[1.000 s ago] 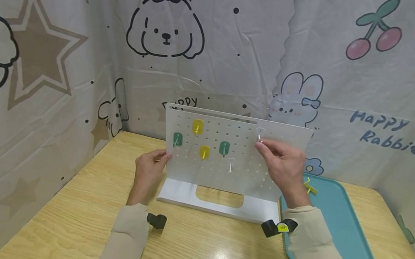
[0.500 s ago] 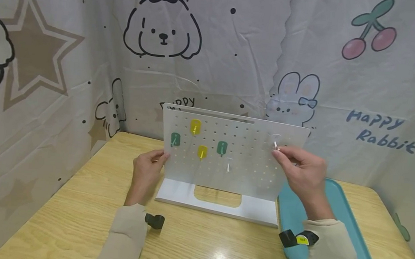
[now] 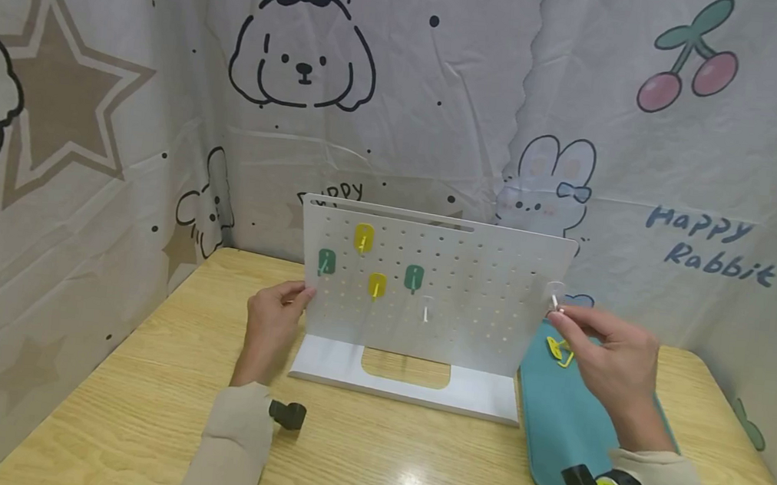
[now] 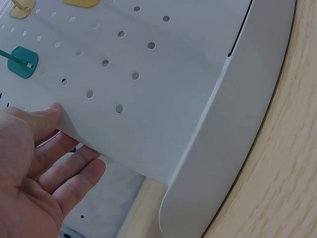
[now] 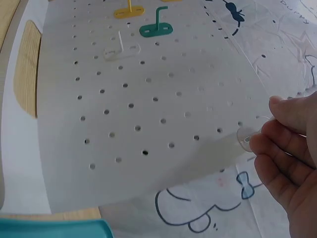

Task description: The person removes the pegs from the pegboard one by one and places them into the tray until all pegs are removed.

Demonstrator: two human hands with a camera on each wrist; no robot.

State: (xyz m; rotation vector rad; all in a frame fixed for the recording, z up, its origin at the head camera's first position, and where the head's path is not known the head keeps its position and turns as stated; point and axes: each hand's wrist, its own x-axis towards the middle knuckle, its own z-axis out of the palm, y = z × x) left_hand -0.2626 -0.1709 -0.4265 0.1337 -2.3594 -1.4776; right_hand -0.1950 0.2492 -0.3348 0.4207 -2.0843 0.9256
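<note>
A white pegboard (image 3: 467,330) stands upright on its base. Two yellow hooks (image 3: 363,238), two green hooks (image 3: 414,278) and one clear hook (image 3: 426,311) with a white peg hang on it. At its left edge my left hand (image 3: 272,329) grips the board; the left wrist view shows the thumb on the front and the other fingers (image 4: 74,183) by the edge. My right hand (image 3: 617,363) pinches another clear hook (image 3: 554,297) at the board's right edge. In the right wrist view the fingertips partly cover this hook's clear plate (image 5: 244,138).
Right of the board lies a teal tray (image 3: 561,442), partly under my right forearm. Yellow hooks (image 3: 559,351) lie at its far end. The board's base (image 3: 336,361) rests on a wooden table (image 3: 342,454), with a printed cloth (image 3: 439,139) behind.
My right hand has carried the clear hook right and downward, from the board's upper right area to its right edge. My left hand keeps its grip on the left edge.
</note>
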